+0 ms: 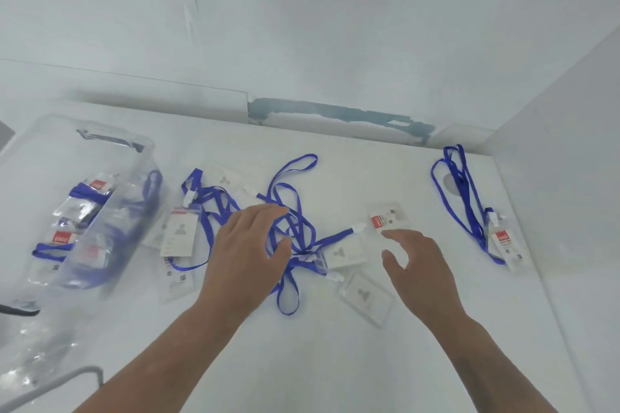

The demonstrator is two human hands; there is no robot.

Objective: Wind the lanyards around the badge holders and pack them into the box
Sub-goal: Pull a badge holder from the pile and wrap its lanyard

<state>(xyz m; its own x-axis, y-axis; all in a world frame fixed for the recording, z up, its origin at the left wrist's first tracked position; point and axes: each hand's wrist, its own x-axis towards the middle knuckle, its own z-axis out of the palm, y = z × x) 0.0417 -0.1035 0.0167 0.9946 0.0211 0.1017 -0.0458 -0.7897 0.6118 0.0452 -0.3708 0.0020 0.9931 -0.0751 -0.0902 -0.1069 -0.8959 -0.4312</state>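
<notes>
Several clear badge holders with blue lanyards lie tangled on the white table. My left hand [250, 251] hovers over the tangle of lanyards [295, 228], fingers relaxed, holding nothing. To the right, my right hand [419, 268] is spread open beside a badge holder with a red label [385, 218] and a plain one [345, 253]. Another holder [367, 297] lies below them. The clear plastic box [100, 211] at the left holds several wound badges.
A separate badge [506, 245] with its lanyard [459, 184] lies at the far right near the side wall. More holders [179, 233] sit left of my left hand. The back wall runs close behind the table.
</notes>
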